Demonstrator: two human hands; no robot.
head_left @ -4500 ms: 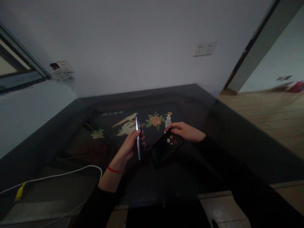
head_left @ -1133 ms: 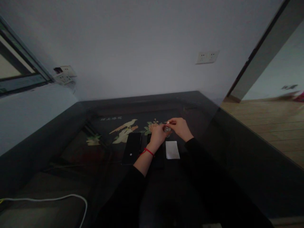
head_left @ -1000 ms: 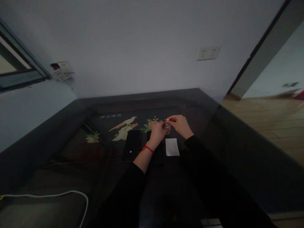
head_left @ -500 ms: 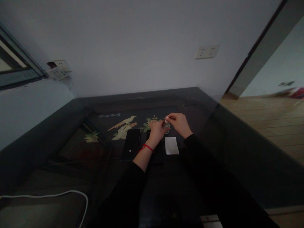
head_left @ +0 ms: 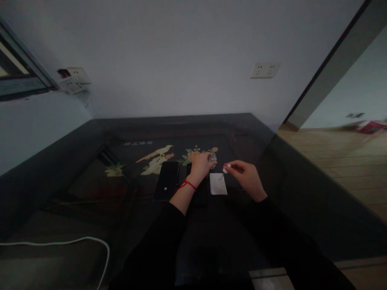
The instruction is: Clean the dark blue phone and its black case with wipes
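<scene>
Bottle (head_left: 213, 158) just beyond the paper (head_left: 218, 186), gripped between thumb and fingers of the left hand (head_left: 200, 164); dropper (head_left: 226, 168) pinched at the fingertips of the right hand (head_left: 245, 177), tip over the paper's far right corner; phone (head_left: 166, 181) left of the paper.

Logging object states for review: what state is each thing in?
Bottle: open, upright, in left hand
Dropper: out of bottle, pinched in right hand
Paper: flat
Phone: flat, dark
Case: flat, partly hidden
Cable: loose, curved
Right socket: nothing plugged in
Left sockets: too dim to tell
</scene>
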